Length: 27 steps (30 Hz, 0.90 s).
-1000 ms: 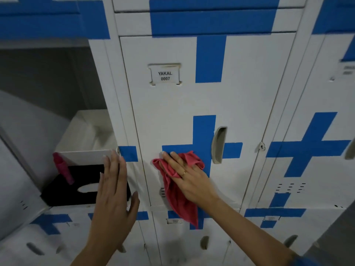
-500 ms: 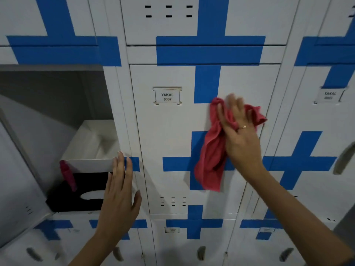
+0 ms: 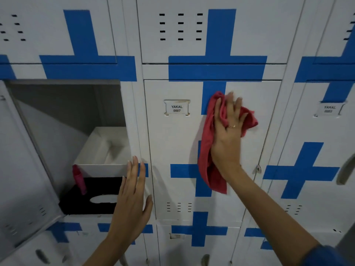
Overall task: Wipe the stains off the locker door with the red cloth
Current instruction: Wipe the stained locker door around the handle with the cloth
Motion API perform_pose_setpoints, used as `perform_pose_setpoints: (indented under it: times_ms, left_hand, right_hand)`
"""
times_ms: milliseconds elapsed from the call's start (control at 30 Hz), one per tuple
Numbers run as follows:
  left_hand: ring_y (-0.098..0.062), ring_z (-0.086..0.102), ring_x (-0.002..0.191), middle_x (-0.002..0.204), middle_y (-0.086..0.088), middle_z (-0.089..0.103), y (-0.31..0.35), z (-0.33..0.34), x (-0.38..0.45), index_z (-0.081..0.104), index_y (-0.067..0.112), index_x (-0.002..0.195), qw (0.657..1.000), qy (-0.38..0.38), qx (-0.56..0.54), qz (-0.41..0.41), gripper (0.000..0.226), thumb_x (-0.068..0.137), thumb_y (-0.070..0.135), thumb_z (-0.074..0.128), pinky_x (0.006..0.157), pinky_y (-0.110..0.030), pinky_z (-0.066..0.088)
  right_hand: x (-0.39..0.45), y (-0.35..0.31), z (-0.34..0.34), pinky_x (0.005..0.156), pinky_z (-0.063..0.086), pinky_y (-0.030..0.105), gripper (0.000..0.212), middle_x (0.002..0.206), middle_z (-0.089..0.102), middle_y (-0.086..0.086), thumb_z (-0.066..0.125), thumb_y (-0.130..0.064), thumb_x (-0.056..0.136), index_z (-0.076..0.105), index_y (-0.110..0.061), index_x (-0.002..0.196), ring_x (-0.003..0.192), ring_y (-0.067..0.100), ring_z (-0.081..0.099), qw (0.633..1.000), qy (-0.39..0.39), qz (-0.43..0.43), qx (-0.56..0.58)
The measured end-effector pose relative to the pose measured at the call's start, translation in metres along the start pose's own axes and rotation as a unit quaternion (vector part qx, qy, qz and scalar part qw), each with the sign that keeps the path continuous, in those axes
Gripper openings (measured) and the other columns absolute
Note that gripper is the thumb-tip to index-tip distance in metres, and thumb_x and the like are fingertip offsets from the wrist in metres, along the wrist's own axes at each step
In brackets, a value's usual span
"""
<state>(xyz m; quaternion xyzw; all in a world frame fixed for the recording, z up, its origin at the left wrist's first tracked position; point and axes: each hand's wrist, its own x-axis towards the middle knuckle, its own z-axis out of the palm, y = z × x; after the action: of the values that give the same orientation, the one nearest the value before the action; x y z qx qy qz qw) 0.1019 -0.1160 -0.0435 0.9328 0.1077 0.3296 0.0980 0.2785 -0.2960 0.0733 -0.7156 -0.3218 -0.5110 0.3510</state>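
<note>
A: Item one, grip. The right hand (image 3: 227, 131) is pressing the crumpled red cloth (image 3: 210, 150) flat against the white metal locker door (image 3: 172, 150) with its blue painted cross; fingers extended, not curled round the fabric. Most of the cloth is hanging loose below the palm.

B: And the left hand (image 3: 132, 200)?

A: Fingers straight and together, resting on the white frame strip beside the door, holding nothing.

B: Risks?

A: Since the cloth is only being pinned by pressure, it is likely to slip and drop if the palm lifts mid-stroke. The dangling tail may be dragging over the recessed handle, which it is currently hiding, and snagging there. Passing too close could be catching the small white label plate reading YAKAL 0007 (image 3: 177, 108).

B: Condition of the door?

A: Shut, upright, between an open locker compartment (image 3: 67, 121) and another closed one. Stains are not showing clearly at this resolution; I cannot tell what remains.
</note>
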Motion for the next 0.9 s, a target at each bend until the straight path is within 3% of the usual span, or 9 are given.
perform_pose_setpoints:
  times_ms: [100,200,367,467,600,667,767,900]
  left_hand:
    - [-0.018,-0.007,0.150,0.162,-0.002,-0.010,0.007,-0.004,0.002,-0.002,0.013,0.153,1.000,0.006,-0.010,0.015,0.086,0.086,0.024,0.051,0.122,-0.036,0.003]
    - [-0.019,-0.006,0.150,0.162,-0.003,-0.010,0.015,-0.006,0.003,0.000,0.011,0.153,1.000,0.008,-0.020,0.018,0.086,0.088,0.018,0.055,0.122,-0.041,0.013]
    - [-0.019,-0.006,0.150,0.163,-0.003,-0.008,0.022,-0.007,0.006,0.002,0.011,0.153,0.999,0.004,-0.041,0.021,0.084,0.086,0.021,0.051,0.121,-0.037,0.008]
    - [-0.018,-0.006,0.150,0.163,-0.002,-0.007,0.027,-0.006,0.007,0.002,0.012,0.153,0.998,0.001,-0.056,0.023,0.087,0.087,0.014,0.058,0.123,-0.036,0.009]
    - [-0.014,-0.006,0.150,0.163,0.003,-0.008,0.033,-0.003,0.005,-0.009,0.023,0.152,0.997,-0.020,-0.075,0.027,0.097,0.087,0.014,0.062,0.118,-0.042,0.017]
    - [-0.010,-0.010,0.149,0.162,0.009,-0.010,0.033,-0.001,0.002,-0.013,0.026,0.151,0.995,-0.041,-0.082,0.033,0.096,0.089,0.016,0.060,0.119,-0.041,0.015]
    - [-0.008,-0.017,0.147,0.160,0.015,-0.016,0.036,0.003,-0.008,-0.018,0.032,0.149,0.993,-0.077,-0.081,0.040,0.094,0.092,0.018,0.055,0.120,-0.040,0.006]
    - [-0.002,-0.032,0.140,0.152,0.023,-0.032,0.048,0.010,-0.028,-0.023,0.032,0.146,0.990,-0.119,-0.071,0.033,0.088,0.095,0.022,0.048,0.119,-0.034,-0.008]
  right_hand:
    - [-0.021,-0.006,0.013,0.119,-0.006,0.048,0.050,0.159,0.017,0.012,0.042,-0.008,0.100,0.031,-0.009,0.148,0.149,0.028,-0.006,0.994,-0.075,-0.080,0.005]
    - [-0.043,-0.001,0.018,0.120,-0.004,0.044,0.053,0.156,0.024,0.013,0.049,-0.009,0.095,0.036,-0.006,0.146,0.149,0.026,-0.003,0.974,-0.124,-0.186,-0.029]
    - [-0.076,0.013,0.020,0.121,-0.002,0.045,0.065,0.161,0.005,0.005,0.045,-0.002,0.091,0.021,-0.009,0.151,0.149,0.027,0.002,0.944,-0.210,-0.253,-0.040]
    - [-0.092,0.020,0.019,0.120,0.003,0.047,0.068,0.161,0.005,0.004,0.049,-0.004,0.091,0.020,-0.009,0.152,0.149,0.025,0.003,0.924,-0.270,-0.267,-0.038]
    - [-0.111,0.027,0.015,0.116,0.022,0.049,0.064,0.162,0.003,0.000,0.045,-0.014,0.095,0.018,-0.013,0.152,0.149,0.021,0.003,0.901,-0.339,-0.269,-0.017]
    - [-0.120,0.030,0.012,0.117,0.018,0.046,0.063,0.162,0.003,-0.002,0.043,-0.019,0.095,0.017,-0.016,0.152,0.149,0.019,0.002,0.888,-0.369,-0.275,-0.018]
    - [-0.136,0.038,0.010,0.118,0.008,0.041,0.073,0.162,0.001,-0.003,0.056,-0.022,0.091,0.017,-0.018,0.153,0.149,0.017,-0.002,0.858,-0.432,-0.277,-0.018]
    - [-0.163,0.055,0.005,0.119,0.006,0.040,0.084,0.161,-0.012,-0.012,0.063,-0.021,0.091,0.008,-0.023,0.154,0.147,0.010,-0.015,0.806,-0.536,-0.249,-0.006]
